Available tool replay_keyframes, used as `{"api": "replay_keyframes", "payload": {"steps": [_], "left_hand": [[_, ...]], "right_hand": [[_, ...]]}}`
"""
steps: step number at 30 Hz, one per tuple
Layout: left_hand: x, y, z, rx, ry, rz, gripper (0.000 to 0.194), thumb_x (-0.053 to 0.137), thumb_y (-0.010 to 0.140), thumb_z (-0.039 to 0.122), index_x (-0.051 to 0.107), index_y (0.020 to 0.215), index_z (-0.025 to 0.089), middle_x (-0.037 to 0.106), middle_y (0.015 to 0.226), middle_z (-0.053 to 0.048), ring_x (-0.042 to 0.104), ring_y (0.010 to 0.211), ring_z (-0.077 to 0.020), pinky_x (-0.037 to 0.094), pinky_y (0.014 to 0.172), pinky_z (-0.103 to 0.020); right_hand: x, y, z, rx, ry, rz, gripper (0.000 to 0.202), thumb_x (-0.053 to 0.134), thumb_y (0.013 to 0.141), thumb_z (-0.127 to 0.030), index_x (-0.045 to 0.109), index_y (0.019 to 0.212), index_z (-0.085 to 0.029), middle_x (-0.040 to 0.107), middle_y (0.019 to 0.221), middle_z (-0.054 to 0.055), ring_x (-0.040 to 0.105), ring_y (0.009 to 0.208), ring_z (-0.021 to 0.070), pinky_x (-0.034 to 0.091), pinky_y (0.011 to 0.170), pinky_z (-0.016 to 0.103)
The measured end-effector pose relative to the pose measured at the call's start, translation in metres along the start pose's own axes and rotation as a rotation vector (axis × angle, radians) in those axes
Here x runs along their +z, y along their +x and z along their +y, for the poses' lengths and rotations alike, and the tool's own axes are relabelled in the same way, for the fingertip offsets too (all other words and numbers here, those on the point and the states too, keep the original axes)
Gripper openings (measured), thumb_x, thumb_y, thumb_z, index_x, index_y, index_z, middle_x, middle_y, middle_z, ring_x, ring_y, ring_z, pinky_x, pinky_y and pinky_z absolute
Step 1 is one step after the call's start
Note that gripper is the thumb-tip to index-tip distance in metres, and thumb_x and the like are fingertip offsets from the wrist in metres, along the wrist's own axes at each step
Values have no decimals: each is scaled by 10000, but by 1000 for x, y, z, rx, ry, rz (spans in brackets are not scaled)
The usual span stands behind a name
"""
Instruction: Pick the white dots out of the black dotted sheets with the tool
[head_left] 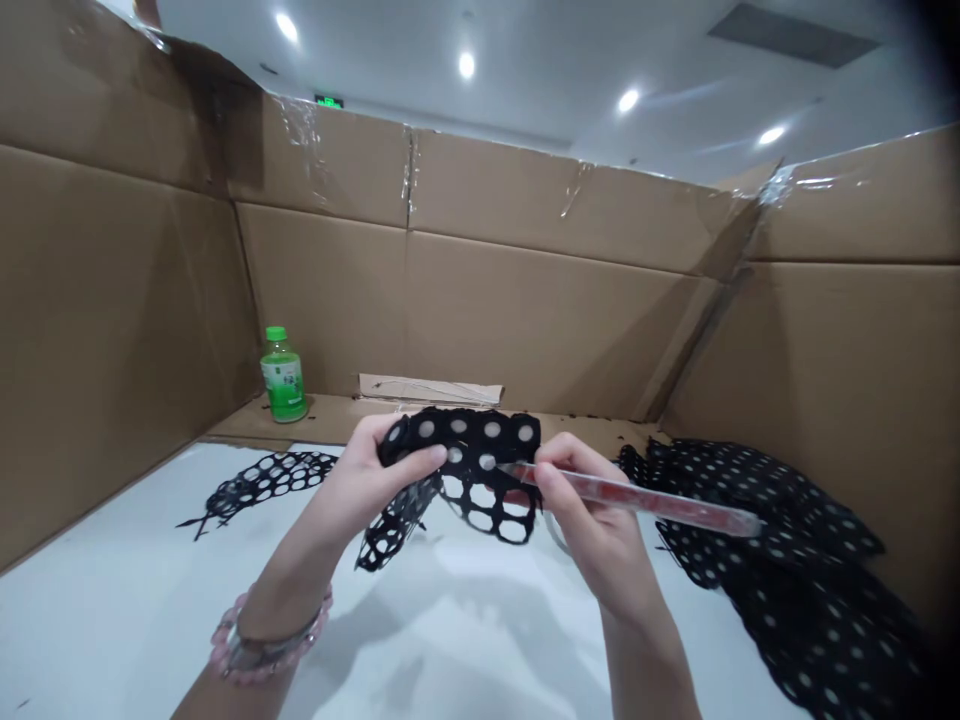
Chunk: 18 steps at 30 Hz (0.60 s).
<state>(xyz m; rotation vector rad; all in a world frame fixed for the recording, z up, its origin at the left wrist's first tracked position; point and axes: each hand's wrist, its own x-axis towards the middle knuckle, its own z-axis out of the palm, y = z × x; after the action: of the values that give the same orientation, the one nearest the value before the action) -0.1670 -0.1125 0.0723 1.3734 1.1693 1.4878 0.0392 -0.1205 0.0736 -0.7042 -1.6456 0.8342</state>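
My left hand [390, 465] is closed on the left end of a strip of black fabric with round holes [472, 440], its thumb lying across the front. The lower part of the strip hangs as an open net with bigger holes. Between the thumb and fingers of my right hand [592, 510] is a slim pointed tool with a clear reddish handle [660, 505]. Its tip meets the fabric near a hole in the second row; whether it pierces the cloth I cannot tell. The right fingers are also close to the fabric's right edge.
A cut net piece [274, 475] lies on the white table [112, 610] at left. More dotted black fabric [795, 560] is heaped at right. A green bottle [283, 378] stands in the back left corner. Cardboard walls [540, 310] enclose the table's back and sides.
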Motion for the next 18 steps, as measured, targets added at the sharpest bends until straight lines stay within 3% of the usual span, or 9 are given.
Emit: {"api": "replay_keyframes", "payload": {"steps": [2, 6, 8, 14, 18], "left_hand": [[-6, 5, -4, 23, 29, -58, 319, 830, 594, 371, 697, 837, 213, 715, 905, -12, 635, 905, -216, 495, 771, -271], [-14, 14, -10, 33, -35, -379, 391, 822, 578, 460, 725, 842, 188, 728, 886, -40, 636, 876, -237, 492, 787, -305], [-11, 15, -12, 15, -75, -458, 400, 823, 580, 464, 737, 852, 183, 731, 865, -41, 633, 855, -226, 487, 775, -297], [2, 10, -5, -14, -96, -523, 164, 800, 636, 288, 735, 719, 163, 657, 680, 10, 550, 680, -129, 433, 659, -213], [1, 8, 1, 9, -121, -540, 122, 765, 683, 270, 742, 733, 161, 670, 693, 16, 552, 689, -118, 431, 672, -198]], "right_hand": [[0, 0, 1, -13, -6, 5, 261, 529, 938, -335, 494, 710, -214, 401, 582, -68, 361, 519, 87, 328, 501, 207], [1, -3, 0, -70, -83, -51, 260, 532, 941, -307, 494, 705, -207, 382, 572, -70, 339, 524, 86, 287, 499, 212], [2, -4, 0, -68, -79, -86, 254, 530, 943, -305, 502, 711, -206, 402, 592, -65, 357, 541, 87, 293, 508, 212], [1, -3, 6, -16, 36, -134, 280, 522, 953, -345, 488, 711, -208, 365, 592, -68, 316, 543, 92, 287, 519, 214], [0, -3, 7, 49, 93, -162, 264, 543, 936, -375, 512, 731, -211, 447, 653, -44, 407, 604, 106, 381, 573, 210]]}}
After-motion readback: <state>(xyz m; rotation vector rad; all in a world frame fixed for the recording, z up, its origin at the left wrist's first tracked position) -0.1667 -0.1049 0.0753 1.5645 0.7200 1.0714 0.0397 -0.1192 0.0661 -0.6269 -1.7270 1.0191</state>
